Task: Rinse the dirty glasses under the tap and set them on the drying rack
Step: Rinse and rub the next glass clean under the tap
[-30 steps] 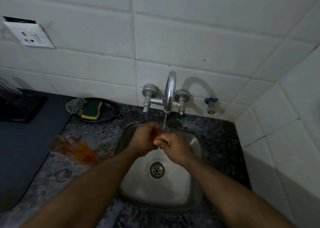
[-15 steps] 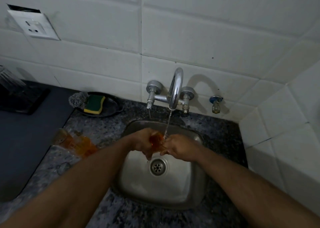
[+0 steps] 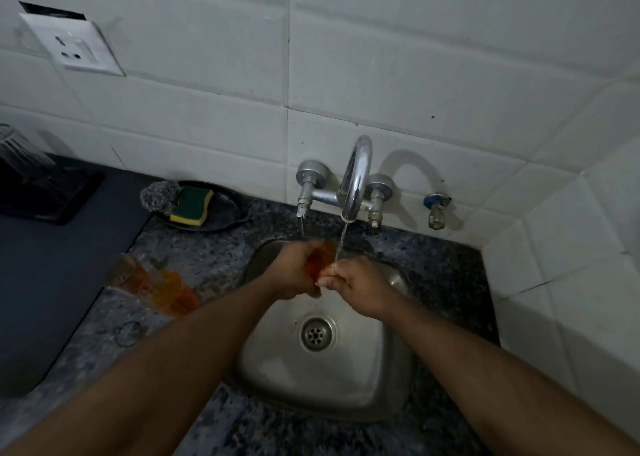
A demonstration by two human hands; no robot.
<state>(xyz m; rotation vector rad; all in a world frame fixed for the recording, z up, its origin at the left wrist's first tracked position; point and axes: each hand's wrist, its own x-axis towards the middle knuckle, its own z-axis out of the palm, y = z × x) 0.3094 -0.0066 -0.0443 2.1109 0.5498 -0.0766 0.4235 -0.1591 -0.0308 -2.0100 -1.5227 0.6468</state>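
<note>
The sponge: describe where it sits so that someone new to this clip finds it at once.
Start at the chrome tap on the tiled wall and look left along the granite counter to a black dish. The sponge lies in it, green on top and yellow beneath, beside a grey steel scourer.

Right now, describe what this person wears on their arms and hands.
Nothing shows on them: both forearms are bare up to the frame's edge, no sleeves. No watch, bracelet or gloves on the left hand or the right hand. Dim light and blur leave rings undecidable.
</note>
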